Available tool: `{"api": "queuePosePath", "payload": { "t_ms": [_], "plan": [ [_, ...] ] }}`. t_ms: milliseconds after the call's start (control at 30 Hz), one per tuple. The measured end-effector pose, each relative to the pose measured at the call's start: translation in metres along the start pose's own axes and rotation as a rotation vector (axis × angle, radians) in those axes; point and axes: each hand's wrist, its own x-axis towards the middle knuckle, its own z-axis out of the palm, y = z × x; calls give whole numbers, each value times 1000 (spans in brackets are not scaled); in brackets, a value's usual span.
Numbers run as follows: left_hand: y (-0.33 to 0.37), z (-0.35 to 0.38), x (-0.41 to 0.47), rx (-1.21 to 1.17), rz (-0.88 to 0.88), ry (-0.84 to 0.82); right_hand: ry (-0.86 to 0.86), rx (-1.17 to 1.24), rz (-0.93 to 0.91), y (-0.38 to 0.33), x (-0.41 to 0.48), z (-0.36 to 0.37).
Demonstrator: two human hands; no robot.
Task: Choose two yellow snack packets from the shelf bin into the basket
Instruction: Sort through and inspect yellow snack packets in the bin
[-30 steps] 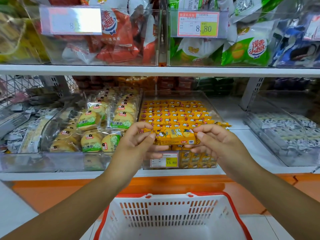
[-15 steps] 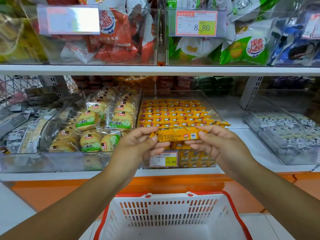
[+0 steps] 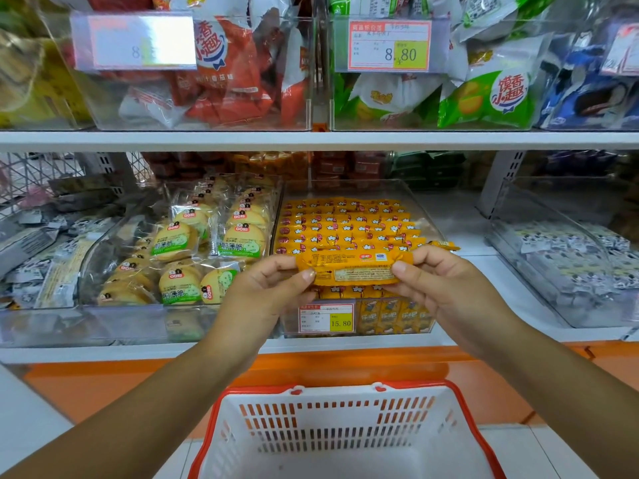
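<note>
Both arms reach forward; left hand [image 3: 266, 288] and right hand [image 3: 446, 288] pinch opposite ends of one yellow packet [image 3: 352, 269], level, above shelf bin [image 3: 430, 224] front, basket [image 3: 345, 433] below.

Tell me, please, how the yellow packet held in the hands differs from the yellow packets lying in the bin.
The held packet is in the air over the bin, pinched at its ends by the left hand and right hand; the binned packets lie in tidy rows. The held packet shows a side of fine print; the binned packets show red-and-white pictures. Both share the yellow wrapper.
</note>
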Motion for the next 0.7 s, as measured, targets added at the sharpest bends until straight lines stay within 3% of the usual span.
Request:
{"api": "queuePosePath", "payload": {
  "t_ms": [300,467,700],
  "plan": [
    [3,8,-4,-80,-2,-12,10,68,-55,0,2,-1],
    [4,13,-7,94,98,11,30,-27,-73,2,-1,3],
    [2,10,-4,213,35,-35,-34,-136,-45,-3,-4,-1]
  ]
}}
